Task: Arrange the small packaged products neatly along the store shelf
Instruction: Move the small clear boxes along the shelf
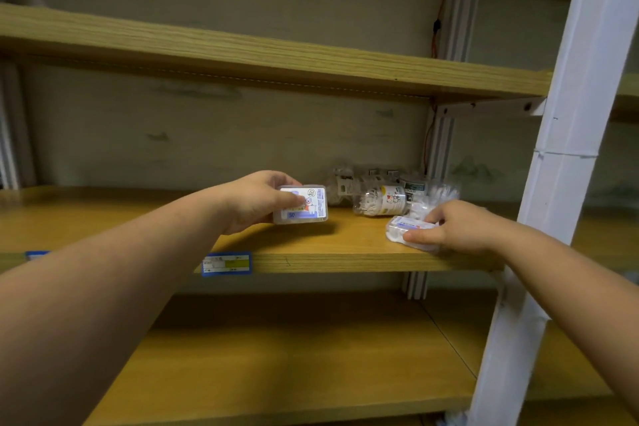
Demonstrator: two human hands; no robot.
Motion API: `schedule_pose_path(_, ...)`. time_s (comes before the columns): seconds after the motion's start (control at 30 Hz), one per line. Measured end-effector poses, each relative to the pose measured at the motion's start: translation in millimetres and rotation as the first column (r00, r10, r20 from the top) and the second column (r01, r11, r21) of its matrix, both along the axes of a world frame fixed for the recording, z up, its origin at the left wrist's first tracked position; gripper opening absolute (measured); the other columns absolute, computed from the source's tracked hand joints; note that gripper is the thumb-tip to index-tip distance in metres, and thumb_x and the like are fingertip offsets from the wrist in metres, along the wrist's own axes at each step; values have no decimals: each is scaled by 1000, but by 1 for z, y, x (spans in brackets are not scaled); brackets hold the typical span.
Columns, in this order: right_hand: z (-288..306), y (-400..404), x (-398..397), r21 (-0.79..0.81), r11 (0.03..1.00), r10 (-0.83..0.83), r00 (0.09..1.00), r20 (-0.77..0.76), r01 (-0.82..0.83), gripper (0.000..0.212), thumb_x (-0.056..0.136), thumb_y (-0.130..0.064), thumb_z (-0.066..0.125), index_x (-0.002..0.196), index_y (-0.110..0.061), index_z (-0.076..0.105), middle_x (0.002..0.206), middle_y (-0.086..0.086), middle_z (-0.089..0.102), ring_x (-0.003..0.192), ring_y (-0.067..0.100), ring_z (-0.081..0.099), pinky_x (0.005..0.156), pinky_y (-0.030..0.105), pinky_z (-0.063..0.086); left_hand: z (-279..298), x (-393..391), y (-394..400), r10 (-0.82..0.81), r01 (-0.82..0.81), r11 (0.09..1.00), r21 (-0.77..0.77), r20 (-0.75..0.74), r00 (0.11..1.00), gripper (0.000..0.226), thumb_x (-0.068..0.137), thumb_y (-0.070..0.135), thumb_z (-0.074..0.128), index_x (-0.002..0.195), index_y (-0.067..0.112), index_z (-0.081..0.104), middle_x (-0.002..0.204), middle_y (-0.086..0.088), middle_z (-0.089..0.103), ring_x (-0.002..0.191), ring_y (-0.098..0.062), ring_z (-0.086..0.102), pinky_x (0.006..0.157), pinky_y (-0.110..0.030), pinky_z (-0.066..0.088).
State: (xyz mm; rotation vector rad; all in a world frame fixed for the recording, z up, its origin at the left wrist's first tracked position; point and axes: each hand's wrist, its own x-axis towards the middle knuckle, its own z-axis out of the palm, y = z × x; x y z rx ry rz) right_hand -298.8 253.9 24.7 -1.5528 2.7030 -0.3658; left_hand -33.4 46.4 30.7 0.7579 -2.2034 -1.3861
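My left hand [257, 199] grips a small clear plastic box with a white and blue cartoon label [306, 206], held just above the middle wooden shelf [328, 245]. My right hand [456, 226] is closed on a second clear flat box [403, 226] lying near the shelf's front edge at the right. Behind the two boxes, a clear cylindrical tub of cotton swabs [382, 202] lies on its side among several other clear packages [345, 183] bunched against the back wall.
A white metal upright [567, 156] stands just right of my right hand. Blue price tags [226, 263] are clipped on the shelf's front edge. Another wooden shelf [276, 59] runs above, and a lower one [294, 356] below.
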Motion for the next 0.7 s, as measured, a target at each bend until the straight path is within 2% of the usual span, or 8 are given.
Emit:
schedule_pose_path(0.07, -1, -2, 5, -26, 999, 18, 999, -34, -19, 55, 81, -71, 65, 94, -18, 74, 91, 7, 72, 82, 18, 65, 70, 32, 50, 1, 9, -2, 31, -31, 999, -19, 5, 1000, 31, 92, 16, 69, 122, 19, 62, 116, -9, 71, 107, -23, 69, 96, -40, 55)
schedule_pose_path(0.13, -3, -5, 18, -131, 989, 60, 997, -38, -65, 49, 78, -65, 73, 100, -22, 66, 95, 0, 70, 83, 14, 65, 72, 34, 57, 2, 21, -4, 56, -56, 998, -37, 8, 998, 32, 90, 16, 71, 121, 22, 64, 115, -8, 72, 108, -23, 69, 98, -42, 55)
schedule_pose_path(0.23, -4, -19, 48, -331, 934, 153, 988, 26, -136, 58, 70, -56, 86, 101, -23, 49, 92, -6, 70, 79, 12, 67, 59, 31, 53, 4, 42, -7, 107, -106, 993, -50, 12, 994, 33, 89, 15, 72, 120, 24, 66, 115, -7, 72, 108, -23, 69, 98, -43, 54)
schedule_pose_path(0.3, -2, -36, 68, -391, 895, 261, 963, 68, -215, 62, 69, -48, 90, 102, -24, 44, 96, -6, 69, 82, 13, 68, 61, 35, 55, 7, 58, -7, 142, -141, 988, -58, 13, 990, 34, 89, 14, 73, 120, 24, 66, 115, -8, 71, 107, -22, 69, 96, -41, 56)
schedule_pose_path(0.4, 4, -67, 100, -390, 864, 386, 916, 107, -318, 60, 74, -41, 89, 115, -29, 45, 109, -9, 63, 91, 7, 63, 64, 27, 49, 13, 85, -8, 197, -196, 978, -67, 14, 980, 36, 90, 12, 71, 123, 24, 64, 115, -6, 70, 103, -19, 69, 82, -31, 59)
schedule_pose_path(0.47, 6, -94, 122, -421, 834, 453, 879, 149, -358, 53, 81, -36, 84, 121, -29, 50, 114, -7, 64, 92, 11, 64, 71, 30, 52, 16, 108, -14, 238, -236, 969, -73, 18, 971, 39, 90, 13, 72, 125, 26, 64, 114, -5, 70, 103, -18, 69, 76, -27, 58)
schedule_pose_path(0.6, 12, -142, 170, -440, 802, 521, 833, 187, -403, 45, 88, -23, 77, 128, -25, 57, 121, -2, 67, 103, 17, 66, 90, 36, 54, 21, 159, -34, 295, -294, 953, -76, 4, 956, 42, 88, 14, 74, 126, 27, 64, 114, -7, 72, 104, -21, 70, 85, -35, 59)
schedule_pose_path(0.7, 16, -178, 215, -474, 793, 530, 818, 225, -383, 50, 86, -24, 80, 131, -25, 58, 119, -2, 67, 104, 18, 66, 92, 37, 56, 27, 209, -59, 367, -365, 923, -121, -8, 930, 40, 89, 13, 73, 125, 25, 64, 114, -9, 70, 104, -25, 70, 89, -41, 59)
